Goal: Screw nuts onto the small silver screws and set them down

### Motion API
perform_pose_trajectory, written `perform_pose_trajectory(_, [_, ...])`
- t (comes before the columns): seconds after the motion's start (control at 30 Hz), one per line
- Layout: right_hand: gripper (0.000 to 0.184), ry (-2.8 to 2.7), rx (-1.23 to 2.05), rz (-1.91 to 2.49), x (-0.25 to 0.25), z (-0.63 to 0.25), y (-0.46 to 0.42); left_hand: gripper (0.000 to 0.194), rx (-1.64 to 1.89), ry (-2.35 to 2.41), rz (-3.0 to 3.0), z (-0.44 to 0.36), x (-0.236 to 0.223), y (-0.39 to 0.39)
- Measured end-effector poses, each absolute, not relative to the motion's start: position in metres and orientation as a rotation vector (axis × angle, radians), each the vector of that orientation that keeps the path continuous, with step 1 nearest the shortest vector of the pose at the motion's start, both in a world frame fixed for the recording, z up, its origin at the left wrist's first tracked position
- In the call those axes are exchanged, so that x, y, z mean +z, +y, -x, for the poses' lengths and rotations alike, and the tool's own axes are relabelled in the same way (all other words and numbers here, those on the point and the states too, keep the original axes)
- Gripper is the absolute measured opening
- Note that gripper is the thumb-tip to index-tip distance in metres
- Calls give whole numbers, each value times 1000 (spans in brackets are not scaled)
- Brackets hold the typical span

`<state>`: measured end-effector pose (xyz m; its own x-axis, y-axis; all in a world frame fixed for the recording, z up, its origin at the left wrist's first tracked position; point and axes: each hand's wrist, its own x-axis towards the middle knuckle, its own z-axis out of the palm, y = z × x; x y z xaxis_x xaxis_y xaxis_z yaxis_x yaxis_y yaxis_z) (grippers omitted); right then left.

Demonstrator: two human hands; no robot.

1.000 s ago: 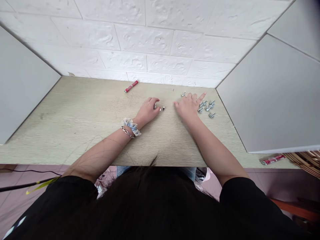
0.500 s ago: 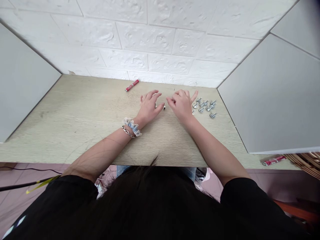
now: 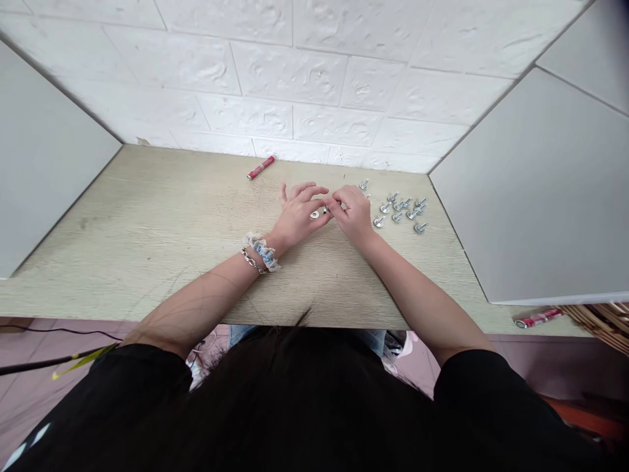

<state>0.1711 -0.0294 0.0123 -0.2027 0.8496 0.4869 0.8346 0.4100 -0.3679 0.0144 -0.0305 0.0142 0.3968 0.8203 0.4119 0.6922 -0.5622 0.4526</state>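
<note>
My left hand point(image 3: 301, 214) is over the middle of the tabletop, thumb and forefinger bent together at my right fingertips, the other fingers stretched out. A flat metal washer point(image 3: 314, 214) shows in the gap between its thumb and forefinger. Beside the thumb tip is a small metal piece point(image 3: 325, 209), mostly covered by fingers. My right hand point(image 3: 354, 213) meets the left with thumb and forefinger pinched; what lies in the pinch is hidden. To its right stand several silvery bolts with washers point(image 3: 397, 217), and one more such bolt point(image 3: 363, 184) is behind that hand.
A red tube point(image 3: 261, 168) lies near the white brick-pattern wall point(image 3: 314, 78). Grey-white panels point(image 3: 545, 190) bound the pale wooden table point(image 3: 162, 216) on both sides. At the front right are another red tube point(image 3: 539, 318) and a wicker basket point(image 3: 602, 322).
Both hands have come together; my right hand has moved slightly left and its fingers now touch the left fingertips. Bolts behind the right hand have come into sight.
</note>
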Motion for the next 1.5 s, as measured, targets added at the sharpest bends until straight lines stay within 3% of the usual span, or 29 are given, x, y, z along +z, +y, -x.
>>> perform_pose_trajectory(0.37, [57,-2080,97,1298,11,-172,-30,13,967,1466,-2357,-15,15,-28])
perform_pose_trajectory(0.53, [46,-2080,239,1391,4,-173,-24,14,1022,1579,-2233,-13,13,-20])
perform_pose_trajectory(0.97, [49,-2276,446,1751,1,-167,-23,16,1029,1533,-2234,-12,12,-18])
perform_pose_trajectory(1.5, [40,-2270,362,1565,-5,-171,-16,17,1015,1507,-2276,-11,10,-17])
